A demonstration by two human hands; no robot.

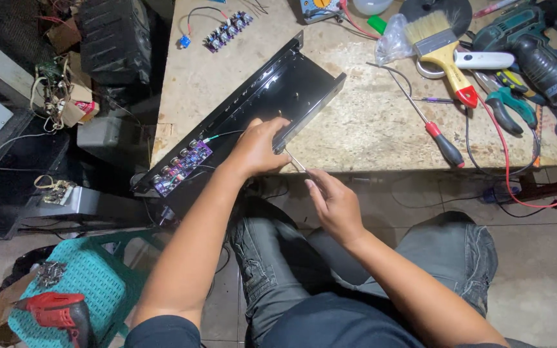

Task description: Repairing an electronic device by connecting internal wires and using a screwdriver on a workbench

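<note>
Black chassis (272, 90): metal, lying on the workbench (369, 122) near edge, overhanging left.
Left hand (258, 147): gripping chassis's near rim.
Right hand (333, 201): pinched around thin screwdriver (295, 162), tip at that rim.
Purple circuit board (182, 166): at chassis's near-left end.

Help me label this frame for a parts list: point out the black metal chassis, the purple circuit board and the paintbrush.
black metal chassis (291, 80): head view, on its inner floor panel.
purple circuit board (182, 166): head view, middle of the board at the chassis's near end.
paintbrush (449, 61): head view, on its yellow handle.
</note>
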